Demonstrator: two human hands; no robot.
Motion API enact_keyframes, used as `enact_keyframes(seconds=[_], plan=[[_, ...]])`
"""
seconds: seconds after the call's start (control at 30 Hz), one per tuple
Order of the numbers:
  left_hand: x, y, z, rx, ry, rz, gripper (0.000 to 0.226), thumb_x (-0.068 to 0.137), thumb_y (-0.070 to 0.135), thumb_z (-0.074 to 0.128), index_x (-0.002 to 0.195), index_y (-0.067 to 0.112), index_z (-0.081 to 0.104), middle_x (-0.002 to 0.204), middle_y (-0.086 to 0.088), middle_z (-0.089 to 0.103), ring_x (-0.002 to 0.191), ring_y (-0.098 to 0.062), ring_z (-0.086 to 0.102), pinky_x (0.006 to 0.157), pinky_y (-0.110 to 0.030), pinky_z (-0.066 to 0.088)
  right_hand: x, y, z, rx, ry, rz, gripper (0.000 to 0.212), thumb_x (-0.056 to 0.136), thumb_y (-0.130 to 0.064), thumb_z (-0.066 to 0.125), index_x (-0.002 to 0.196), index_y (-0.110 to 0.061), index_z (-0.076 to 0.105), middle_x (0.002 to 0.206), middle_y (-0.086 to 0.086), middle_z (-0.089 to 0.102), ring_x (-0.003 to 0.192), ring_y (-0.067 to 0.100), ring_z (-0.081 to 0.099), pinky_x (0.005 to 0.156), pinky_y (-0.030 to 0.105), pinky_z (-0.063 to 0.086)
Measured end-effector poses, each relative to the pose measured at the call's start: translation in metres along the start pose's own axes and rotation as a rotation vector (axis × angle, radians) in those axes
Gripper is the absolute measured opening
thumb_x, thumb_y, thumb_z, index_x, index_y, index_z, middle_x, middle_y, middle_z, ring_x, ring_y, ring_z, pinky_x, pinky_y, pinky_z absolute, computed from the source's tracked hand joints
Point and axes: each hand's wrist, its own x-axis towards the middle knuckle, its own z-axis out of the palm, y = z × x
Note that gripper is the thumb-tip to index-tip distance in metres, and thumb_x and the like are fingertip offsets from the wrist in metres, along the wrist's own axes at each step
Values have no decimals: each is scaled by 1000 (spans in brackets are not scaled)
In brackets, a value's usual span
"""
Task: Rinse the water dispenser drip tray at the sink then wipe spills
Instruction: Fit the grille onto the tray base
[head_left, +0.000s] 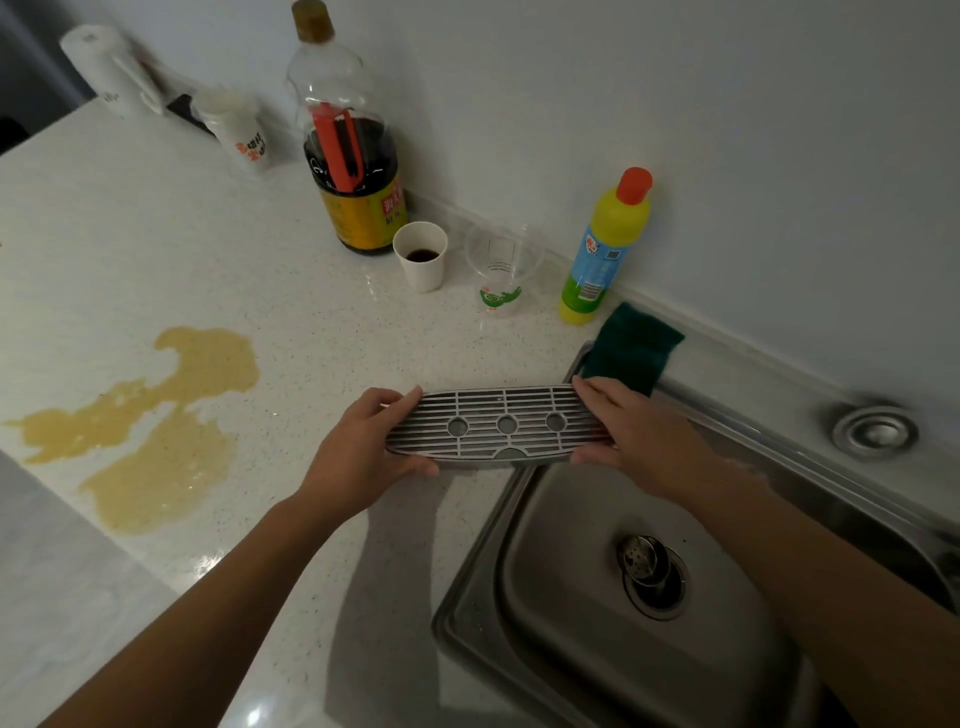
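Standing at a speckled white countertop (130, 218) against a pale wall (727, 130). Reaching over a steel sink (467, 597) lying below the right hand (639, 431). Overlooking a yellowish spill (171, 431) pooling well left of the left hand (363, 447). Facing, beyond both hands, a soy sauce bottle (353, 171) partly full of dark liquid, a yellow detergent bottle (602, 254), a clear plastic cup (501, 270) and a paper cup (421, 254) holding a little dark liquid. Gripping the slotted drip tray (493, 426) by its 2 ends, 1 hand clamping each, over the sink's left rim.
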Motion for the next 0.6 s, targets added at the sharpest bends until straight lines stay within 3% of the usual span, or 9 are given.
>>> enact_keyframes(seconds=[0.07,0.17,0.27,0.37,0.47,0.53,0.6], plan=[[-2,0,-2,-22,-38,-5,99,74,55,84,157,23,41,142,1,51,124,-17,53,104,-34,51,-1,0,1,27,-11,14,102,85,-75,52,164,-26,11,165,-5,25,134,19,46,100,38,50],[-5,1,-5,-134,9,-105,83,84,58,73,155,23,45,139,3,54,118,-13,55,101,-34,51,-2,-2,0,293,-23,167,101,83,-79,53,163,-30,14,163,-3,31,135,19,45,105,43,46],[-6,1,-3,-130,145,-278,60,96,51,63,146,20,56,133,-5,63,108,-15,63,93,-36,54,-6,-4,3,580,86,451,78,92,-67,53,156,-26,34,153,5,49,123,19,56,99,43,49],[-9,0,4,-139,148,-381,53,96,47,65,139,16,63,125,-9,67,96,-14,62,85,-30,49,-9,-9,11,929,59,683,44,97,-51,60,135,-29,55,131,4,65,101,14,65,86,39,57],[-11,-1,9,-248,174,-475,53,94,52,66,130,13,70,115,-6,73,95,-16,64,83,-30,49,-9,-13,19,1219,52,800,41,95,-43,68,132,-27,57,122,3,69,98,25,71,83,42,60],[-12,1,15,-268,188,-500,40,95,54,63,109,19,78,95,0,77,86,-19,70,73,-27,52,-7,-15,21,1289,87,837,42,95,-41,70,132,-25,58,118,4,71,97,27,72,79,41,60],[-13,8,21,-273,189,-511,33,99,49,59,79,27,73,71,2,72,66,-18,69,55,-22,46,-7,-20,21,1324,112,866,38,96,-39,69,129,-23,61,116,6,71,99,28,71,79,41,60]])
